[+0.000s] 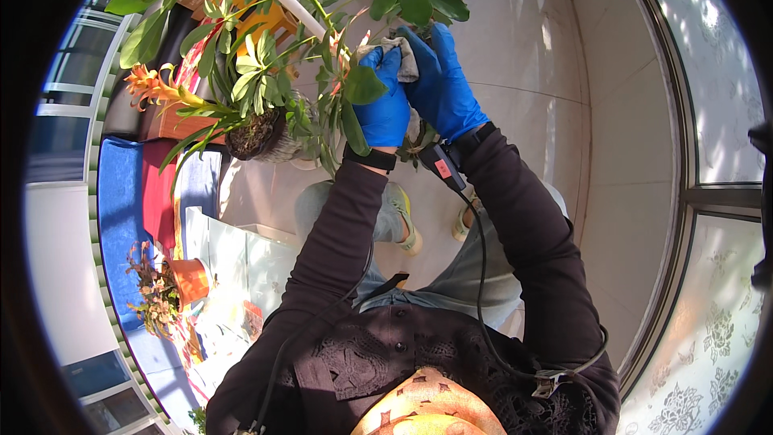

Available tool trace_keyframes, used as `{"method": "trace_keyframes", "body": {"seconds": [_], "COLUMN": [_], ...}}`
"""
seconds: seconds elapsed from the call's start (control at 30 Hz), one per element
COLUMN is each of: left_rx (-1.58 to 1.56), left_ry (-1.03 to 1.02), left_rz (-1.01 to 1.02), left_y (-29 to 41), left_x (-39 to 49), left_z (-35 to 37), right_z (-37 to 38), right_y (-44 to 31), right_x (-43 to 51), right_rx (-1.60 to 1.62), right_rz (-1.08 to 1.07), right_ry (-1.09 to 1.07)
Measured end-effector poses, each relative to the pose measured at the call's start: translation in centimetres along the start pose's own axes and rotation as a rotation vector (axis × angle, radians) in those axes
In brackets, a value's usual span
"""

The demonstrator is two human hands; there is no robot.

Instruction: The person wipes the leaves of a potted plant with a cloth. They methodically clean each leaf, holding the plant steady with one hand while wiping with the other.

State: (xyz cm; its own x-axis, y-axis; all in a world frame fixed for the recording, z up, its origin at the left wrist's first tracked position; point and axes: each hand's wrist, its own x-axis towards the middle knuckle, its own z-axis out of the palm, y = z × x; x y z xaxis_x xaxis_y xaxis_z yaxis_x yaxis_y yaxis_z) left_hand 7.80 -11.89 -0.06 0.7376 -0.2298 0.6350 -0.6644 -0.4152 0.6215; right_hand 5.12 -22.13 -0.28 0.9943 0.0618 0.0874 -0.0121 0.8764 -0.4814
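Observation:
Both hands wear blue gloves and meet among the leaves of an umbrella plant (415, 3). My left hand (381, 99) pinches a grey-white cloth (407, 60) between thumb and fingers. Close against the cloth's right side is my right hand (444, 87), fingers stretched forward; what its fingertips grip is hidden. A broad green leaf (365, 84) overlaps my left hand. Just left of it, a pale pole (290, 3) slants through the stems.
An orange-flowered bromeliad (175, 93) leans out at left near a dark pot (256, 133). A glass-topped surface (244, 254) and an orange pot (191, 281) stand lower left. Framed frosted glass (712, 78) lines the right. A cable (481, 266) runs from my right wrist.

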Motion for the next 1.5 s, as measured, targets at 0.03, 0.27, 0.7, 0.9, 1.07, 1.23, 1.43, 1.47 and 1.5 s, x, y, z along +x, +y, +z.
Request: {"method": "trace_keyframes", "body": {"seconds": [0.03, 0.27, 0.7, 0.9, 1.07, 1.23, 1.43, 1.47, 1.5], "left_rx": [0.07, 0.092, -0.105, -0.622, -0.667, -0.692, -0.701, -0.697, -0.683], "left_ry": [0.023, -0.043, -0.147, 0.015, 0.146, 0.161, 0.111, 0.101, 0.077], "left_rz": [0.059, 0.122, -0.12, -0.485, -0.489, -0.56, -0.566, -0.622, -0.614], "left_y": [0.0, 1.4, -1.6, 0.7, 0.5, 0.5, 1.3, 1.4, 1.6], "left_x": [0.3, 1.9, -2.1, -2.6, -2.4, -2.6, -2.4, -2.2, -2.1], "left_z": [-0.1, -0.3, -2.7, -5.2, -6.6, -7.4, -7.9, -8.0, -8.1], "right_z": [0.2, 1.1, -0.8, -1.6, -2.2, -2.3, -2.9, -3.1, -3.3], "right_y": [0.2, 0.6, -0.1, -0.4, 0.2, 0.9, 1.3, 1.5, 1.5], "right_x": [-0.1, -0.7, 0.9, 1.7, 2.2, 2.4, 5.6, 6.2, 6.5], "right_rx": [-0.005, -0.054, 0.004, -0.024, -0.004, -0.292, -0.31, -0.233, -0.204], "right_rz": [0.028, 0.007, -0.011, 0.037, 0.141, 0.05, 0.096, 0.046, 0.041], "right_ry": [0.025, 0.065, 0.02, 0.011, 0.141, 0.284, 0.106, 0.062, 0.021]}}
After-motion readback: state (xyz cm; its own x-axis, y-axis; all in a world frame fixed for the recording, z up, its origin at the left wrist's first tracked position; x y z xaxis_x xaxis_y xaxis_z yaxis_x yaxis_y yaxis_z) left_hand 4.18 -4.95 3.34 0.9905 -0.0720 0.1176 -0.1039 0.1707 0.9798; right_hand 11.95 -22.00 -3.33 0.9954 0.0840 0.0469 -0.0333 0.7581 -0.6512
